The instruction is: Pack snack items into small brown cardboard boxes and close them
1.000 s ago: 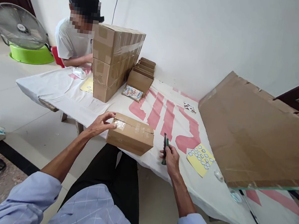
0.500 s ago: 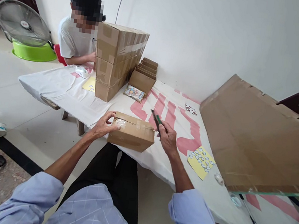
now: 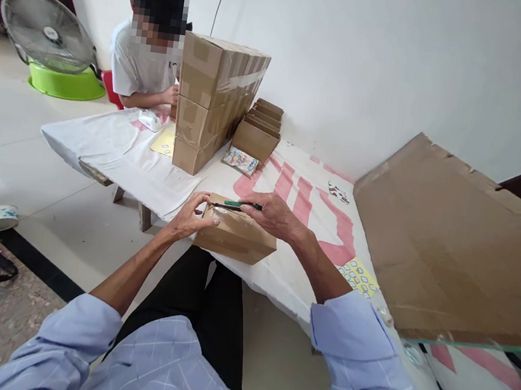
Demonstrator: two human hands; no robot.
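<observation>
A small brown cardboard box lies at the table's near edge, with clear tape on its top. My left hand grips the box's left end, thumb on the near side and fingers at the far edge. In my right hand is a green and black utility knife, held flat over the box top. Its tip points left, at the top's left end close to my left fingers. Whether the blade is in the tape or just above it I cannot tell.
Stacked taped cartons stand at the back left, beside opened boxes and a printed packet. A co-worker sits behind the stack. A large cardboard sheet leans at the right, near a yellow sticker sheet.
My right hand has moved left with the utility knife, from beside the box's right end to over its top. My left hand still grips the left end.
</observation>
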